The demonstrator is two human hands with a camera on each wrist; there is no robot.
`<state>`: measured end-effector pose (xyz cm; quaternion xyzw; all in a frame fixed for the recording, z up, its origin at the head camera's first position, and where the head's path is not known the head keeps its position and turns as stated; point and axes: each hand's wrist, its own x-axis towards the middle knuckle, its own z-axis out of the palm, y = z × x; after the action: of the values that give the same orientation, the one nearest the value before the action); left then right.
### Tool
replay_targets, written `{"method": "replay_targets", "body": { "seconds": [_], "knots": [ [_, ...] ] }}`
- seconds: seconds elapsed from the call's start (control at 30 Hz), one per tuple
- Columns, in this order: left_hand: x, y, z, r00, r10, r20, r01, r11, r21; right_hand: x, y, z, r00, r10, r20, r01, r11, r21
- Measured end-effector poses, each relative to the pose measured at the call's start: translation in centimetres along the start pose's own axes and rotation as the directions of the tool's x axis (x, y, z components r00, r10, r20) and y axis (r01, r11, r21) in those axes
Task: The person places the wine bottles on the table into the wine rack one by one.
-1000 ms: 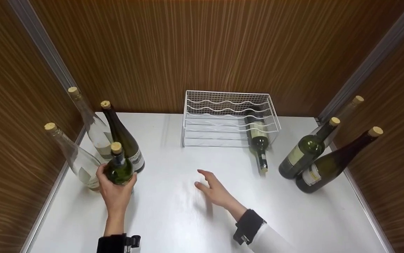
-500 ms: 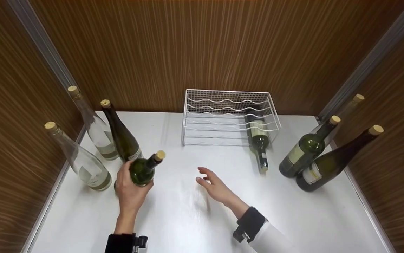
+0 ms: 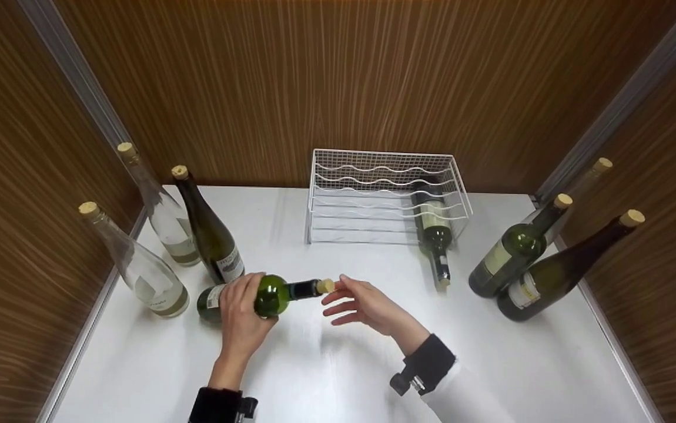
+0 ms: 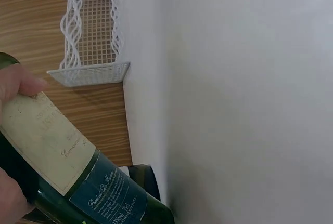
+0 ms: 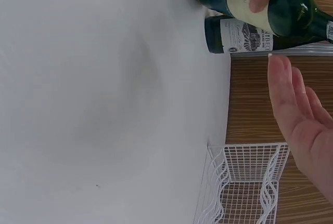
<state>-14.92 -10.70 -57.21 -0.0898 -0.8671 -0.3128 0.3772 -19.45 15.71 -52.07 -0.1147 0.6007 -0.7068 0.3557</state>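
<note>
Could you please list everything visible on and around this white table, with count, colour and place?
Green glass bottle with cork: 1, held tilted sideways, front left.
Clear glass bottles: 2, standing, far left.
Dark green standing bottle: 1, left.
White wire rack: 1, back centre.
Dark bottle lying in rack: 1, its right side.
Dark bottles at right: 3, right edge.
White table: 1.
Brown wood-grain walls: around.
Left hand: grips the green bottle.
Right hand: fingers straight, by the cork.

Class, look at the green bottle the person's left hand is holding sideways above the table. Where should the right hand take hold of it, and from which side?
Probably the neck, just behind the cork. The green bottle lies roughly level, cork pointing toward the right hand, which is open beside it. The left hand already wraps the wide body, so the slim neck is the free part. Come in from the cork end and curl the fingers around it.
</note>
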Motion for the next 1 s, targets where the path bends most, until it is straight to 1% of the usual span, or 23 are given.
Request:
{"method": "replay_targets", "body": {
  "seconds": [0.23,0.33,0.47,0.57,0.67,0.8,0.9,1.0],
  "knots": [
    [-0.4,1.1,0.6,0.996,0.047,0.074,-0.05,0.998,0.032,-0.3,-0.7,0.0,0.992,0.073,0.099,-0.083,0.992,0.094],
    [-0.6,1.5,0.9,0.992,0.072,0.105,-0.078,0.995,0.054,-0.4,-0.9,-0.1,0.988,0.094,0.12,-0.107,0.988,0.108],
    [-0.8,1.9,1.3,0.985,0.094,0.143,-0.104,0.992,0.07,-0.6,-1.1,-0.1,0.983,0.122,0.134,-0.135,0.986,0.094],
    [-0.8,2.2,1.6,0.98,0.101,0.172,-0.116,0.99,0.078,-0.7,-1.3,-0.2,0.977,0.146,0.154,-0.154,0.987,0.044],
    [-0.9,2.5,1.9,0.974,0.118,0.196,-0.137,0.987,0.087,-0.8,-1.3,-0.1,0.972,0.166,0.168,-0.163,0.986,-0.029],
    [-1.0,2.9,2.4,0.964,0.148,0.22,-0.173,0.98,0.095,-0.9,-1.3,0.0,0.97,0.192,0.149,-0.172,0.975,-0.139],
    [-1.0,3.1,2.8,0.956,0.164,0.242,-0.192,0.977,0.097,-1.1,-1.3,0.2,0.97,0.214,0.114,-0.182,0.953,-0.241],
    [-1.1,3.5,3.0,0.948,0.177,0.266,-0.211,0.972,0.102,-1.2,-1.2,0.3,0.97,0.232,0.076,-0.189,0.91,-0.368]
  ]
}}
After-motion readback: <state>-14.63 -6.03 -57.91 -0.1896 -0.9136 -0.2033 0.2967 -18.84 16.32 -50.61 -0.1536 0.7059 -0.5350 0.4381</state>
